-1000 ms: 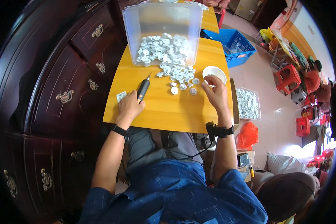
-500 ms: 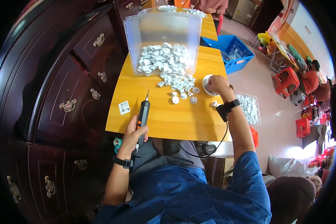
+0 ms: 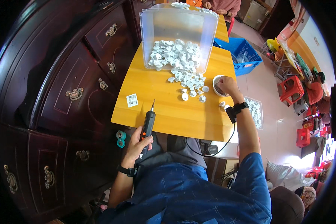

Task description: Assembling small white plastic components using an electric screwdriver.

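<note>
My left hand [image 3: 137, 146] is wrapped round a black electric screwdriver [image 3: 149, 123] with an orange button, its bit pointing up and away over the table's front edge. At the table's right side, my right hand [image 3: 229, 86] reaches into a small white bowl [image 3: 215, 79]. Its fingers are bunched together, and their tips and whatever they may hold are hidden. Small white round plastic parts [image 3: 190, 80] spill from a clear plastic bin [image 3: 175, 22] lying on its side. A few such parts [image 3: 202, 99] lie singly near the bowl.
A white printed label [image 3: 132, 100] lies on the wooden table [image 3: 164, 119]. Right of it sits a clear box of white parts [image 3: 258, 125]; beyond is a blue crate [image 3: 246, 69]. Dark drawers [image 3: 63, 100] stand close on my left. Another person [image 3: 226, 5] works at the far table.
The view has shifted, so the table and bin appear farther right. My right hand stays at the bowl, and my left hand keeps its hold on the screwdriver.
</note>
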